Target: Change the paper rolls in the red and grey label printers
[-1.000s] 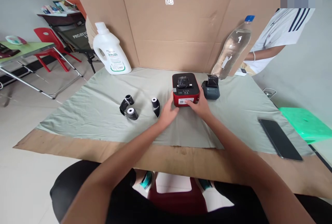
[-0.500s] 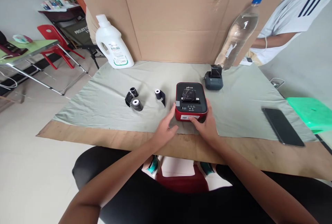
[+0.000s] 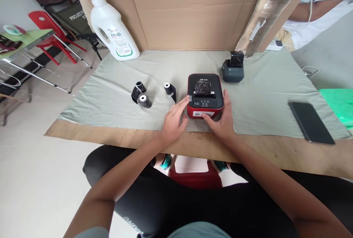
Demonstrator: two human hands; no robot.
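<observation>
A small red and black label printer (image 3: 216, 83) sits on the grey cloth in front of me, black film standing up out of its top slot. My right hand (image 3: 224, 124) grips its near right corner, thumb on the front label and fingers along the side. With fingers stretched out, my left hand (image 3: 173, 122) touches the printer's left edge near a grey tab. To the left, a roll of black film (image 3: 170, 92) stands partly unrolled. Farther left is another pair of joined black rolls (image 3: 141, 95). A smaller dark printer (image 3: 233, 72) with black film stands behind, to the right.
A white jug (image 3: 114, 28) and a clear water bottle (image 3: 266, 14) stand before a cardboard panel (image 3: 190, 14). A black phone (image 3: 311, 122) lies at the right. Behind the panel, a person's arm (image 3: 314, 12) shows. A green stool (image 3: 338, 105) is beyond the table.
The view has tilted downward, so the tabletop things sit higher. My left fingers have come flatter against the printer's left edge. My right hand keeps its hold, and the printer stays in place.
</observation>
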